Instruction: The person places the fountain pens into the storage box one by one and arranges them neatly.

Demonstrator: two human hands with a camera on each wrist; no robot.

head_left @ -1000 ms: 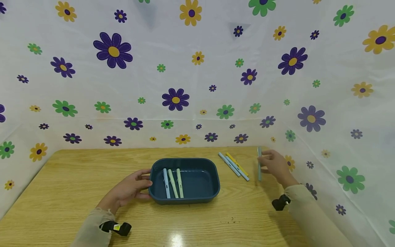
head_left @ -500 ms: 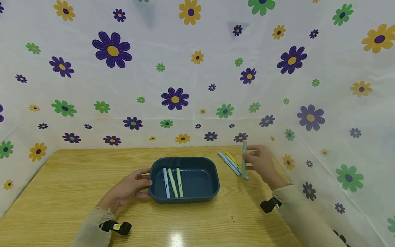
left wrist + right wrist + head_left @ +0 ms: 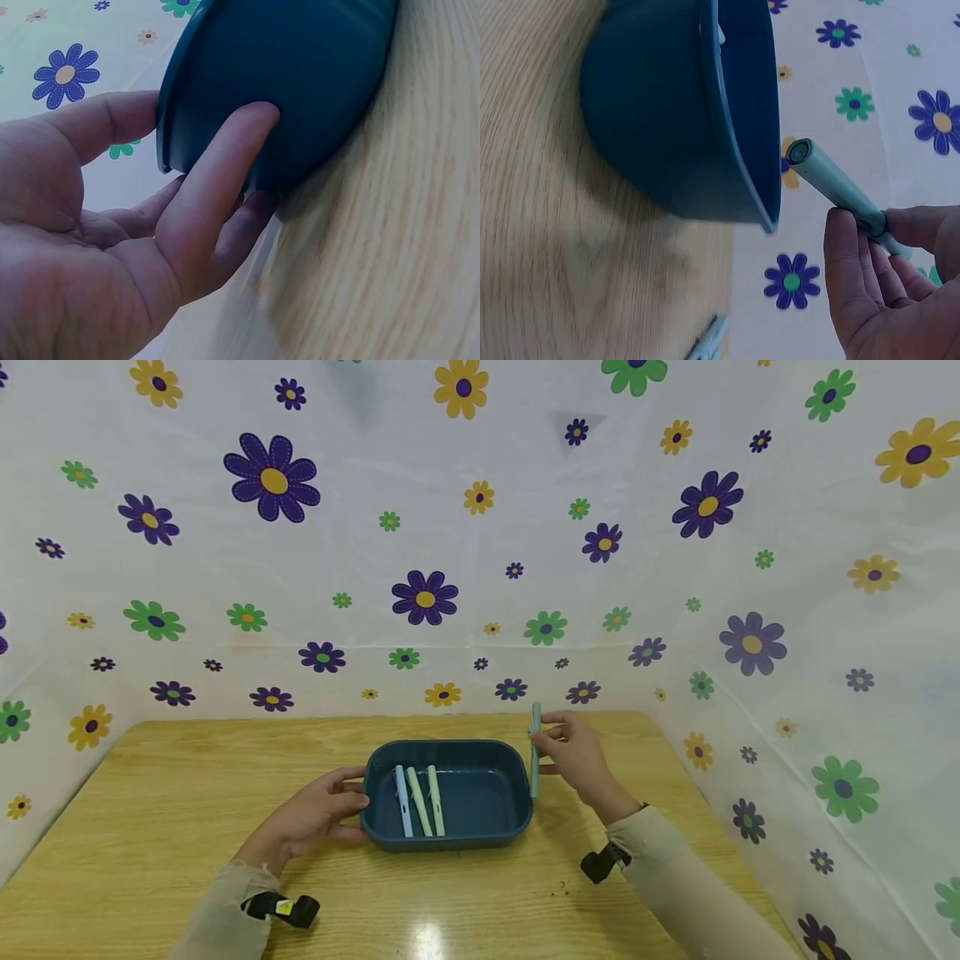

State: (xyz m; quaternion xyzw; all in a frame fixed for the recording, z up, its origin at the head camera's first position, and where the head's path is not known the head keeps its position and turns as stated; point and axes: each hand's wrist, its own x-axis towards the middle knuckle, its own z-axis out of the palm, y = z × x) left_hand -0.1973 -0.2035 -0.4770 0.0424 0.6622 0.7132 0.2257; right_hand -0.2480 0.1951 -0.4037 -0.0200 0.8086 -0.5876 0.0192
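Note:
My right hand (image 3: 577, 758) pinches a pale teal capped pen (image 3: 535, 760) between thumb and fingers. In the head view that pen stands nearly upright at the right rim of a dark blue rectangular box (image 3: 483, 839). The right wrist view shows the pen's flat end (image 3: 800, 151) pointing towards the box, outside its rim. My left hand (image 3: 318, 814) rests against the box's left end, its extended fingers touching the outer wall, as the left wrist view also shows. Inside the box lie a light blue pen (image 3: 403, 802) and two pale green pens (image 3: 419, 802), side by side in the left half.
Part of a light blue pen (image 3: 709, 341) shows on the table in the right wrist view; my right hand hides that spot in the head view. The wooden table (image 3: 225, 760) meets a flower-printed white sheet (image 3: 337, 543) at the back and right.
My right hand has carried the teal pen leftwards, past the loose blue and yellow pens, to the box's right rim. The left hand and the box have stayed put.

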